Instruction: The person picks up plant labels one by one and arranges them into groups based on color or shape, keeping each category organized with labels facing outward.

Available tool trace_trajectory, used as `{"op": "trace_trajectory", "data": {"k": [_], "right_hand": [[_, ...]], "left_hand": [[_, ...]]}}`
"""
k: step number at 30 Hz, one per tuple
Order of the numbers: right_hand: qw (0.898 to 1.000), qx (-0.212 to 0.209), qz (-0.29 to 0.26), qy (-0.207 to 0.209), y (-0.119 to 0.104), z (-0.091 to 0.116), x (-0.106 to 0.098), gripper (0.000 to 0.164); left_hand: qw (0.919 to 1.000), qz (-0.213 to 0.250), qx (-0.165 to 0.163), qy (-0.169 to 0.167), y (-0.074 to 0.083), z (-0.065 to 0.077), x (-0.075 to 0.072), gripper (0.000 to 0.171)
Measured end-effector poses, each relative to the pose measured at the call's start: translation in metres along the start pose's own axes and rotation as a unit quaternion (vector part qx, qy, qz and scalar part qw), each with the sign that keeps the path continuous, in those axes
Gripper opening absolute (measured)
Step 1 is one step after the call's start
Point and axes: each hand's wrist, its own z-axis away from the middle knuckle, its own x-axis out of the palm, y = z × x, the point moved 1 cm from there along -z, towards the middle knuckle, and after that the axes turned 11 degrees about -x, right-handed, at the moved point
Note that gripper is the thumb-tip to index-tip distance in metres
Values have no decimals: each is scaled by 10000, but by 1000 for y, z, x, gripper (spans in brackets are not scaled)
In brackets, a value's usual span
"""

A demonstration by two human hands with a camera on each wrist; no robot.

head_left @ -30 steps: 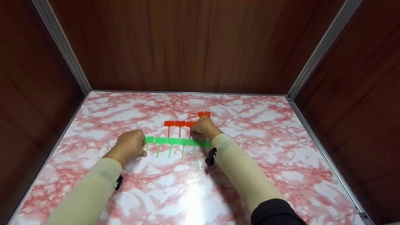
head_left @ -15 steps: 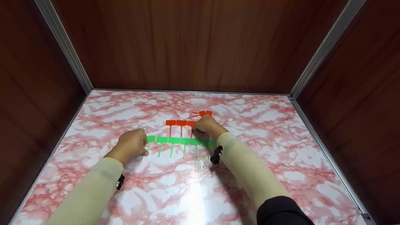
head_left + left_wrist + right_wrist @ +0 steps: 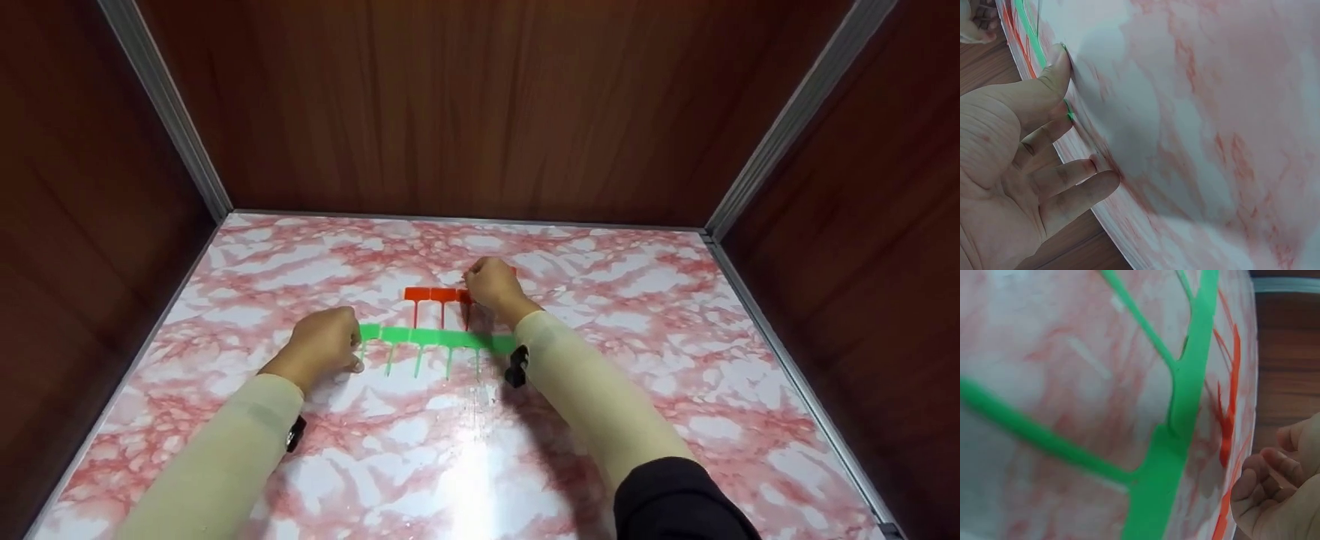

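Observation:
Green T-shaped plant labels (image 3: 427, 336) lie side by side in a row, stems toward me. At the row's left end my left hand (image 3: 322, 336) has thumb and index finger on the end label; in the left wrist view bits of that green label (image 3: 1068, 109) show between them. Behind is a shorter row of red T-shaped labels (image 3: 442, 294). My right hand (image 3: 493, 283) is over that row's right end, fingers loosely curled, with nothing seen in them. Loose red labels (image 3: 514, 271) lie just behind it, mostly hidden by the hand.
A pink-and-white marbled table (image 3: 675, 360) carries everything. Dark wooden panels (image 3: 465, 112) with metal corner strips enclose its back and sides. Black wrist cameras (image 3: 517, 366) are strapped on both sleeved arms.
My right hand has left the third red label and moved back toward the loose red labels, now covering most of them. The left hand has stayed at the green row's end.

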Motion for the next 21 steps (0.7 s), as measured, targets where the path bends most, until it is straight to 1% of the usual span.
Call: {"op": "trace_trajectory", "data": {"k": [2,4,7,10,12,15,19,21], "right_hand": [[9998,147,64,-150,-5,-5,2,32],[9990,217,291,-255,-8,-8,2,39],[9965,178,708,-399,-10,-12,3,47],[9941,119,954,-495,-8,-15,6,50],[9935,111,996,-540,-7,-17,7,47],[9940,218,878,-615,-4,-20,8,41],[9949,543,588,-618,-1,-20,8,37],[9951,619,527,-570,1,-18,6,37]], "left_hand": [[10000,-29,-2,29,0,0,0,34],[10000,-43,20,18,2,1,-1,34],[10000,-39,22,29,3,1,-2,35],[10000,-24,15,55,3,0,-2,37],[9999,-55,19,88,3,-1,-1,36],[9999,-91,7,100,2,-3,0,37],[9999,-109,-29,65,0,-4,0,37],[9999,-113,-40,45,-1,-3,-1,36]]}}
